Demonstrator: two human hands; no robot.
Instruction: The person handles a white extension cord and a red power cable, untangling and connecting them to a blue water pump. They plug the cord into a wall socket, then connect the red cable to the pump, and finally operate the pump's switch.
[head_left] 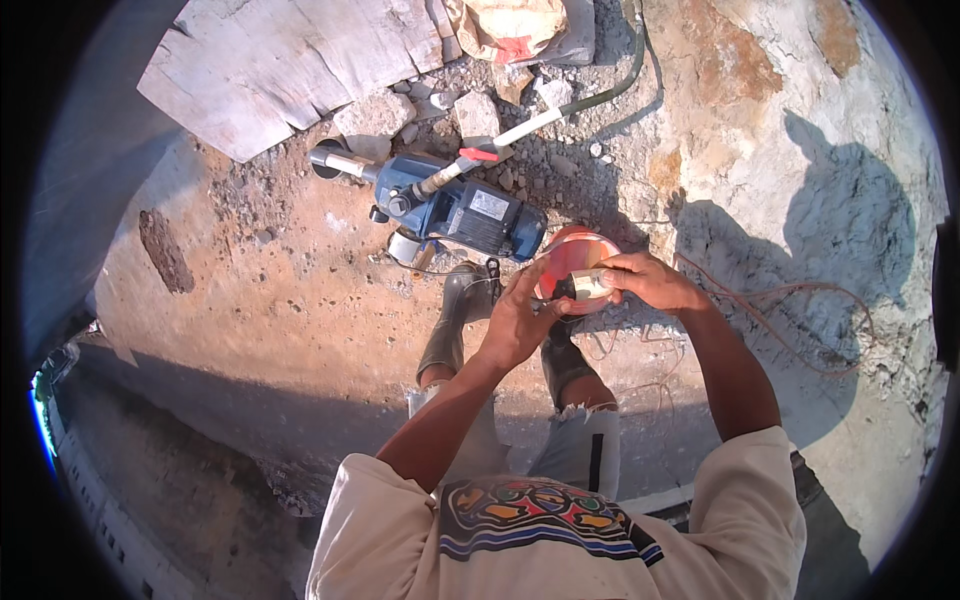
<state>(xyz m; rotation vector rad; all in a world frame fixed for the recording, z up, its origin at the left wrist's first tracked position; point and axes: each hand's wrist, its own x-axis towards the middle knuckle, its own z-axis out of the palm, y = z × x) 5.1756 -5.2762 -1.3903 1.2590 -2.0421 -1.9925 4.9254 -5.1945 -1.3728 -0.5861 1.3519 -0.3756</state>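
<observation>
My right hand (650, 283) is closed on a small cream-coloured block (590, 284), gripping it between thumb and fingers. A black piece (565, 288), plug-like in shape, sits against the block's left end. My left hand (518, 318) pinches that black piece with its thumb and fingertips. Too little detail shows to tell whether the two pieces are joined. Directly below them is a red and pink bucket (578, 238), partly hidden by my hands. A blue water pump (450, 208) with a black motor cover lies on the ground just left of the bucket.
From the pump, a white pipe (530, 127) with a red valve handle (479, 154) leads to a dark hose (622, 85). Broken stones (375, 118) and a weathered board (300, 60) lie beyond. Thin reddish wire (770, 295) loops at right. My boots (455, 315) stand near the pump.
</observation>
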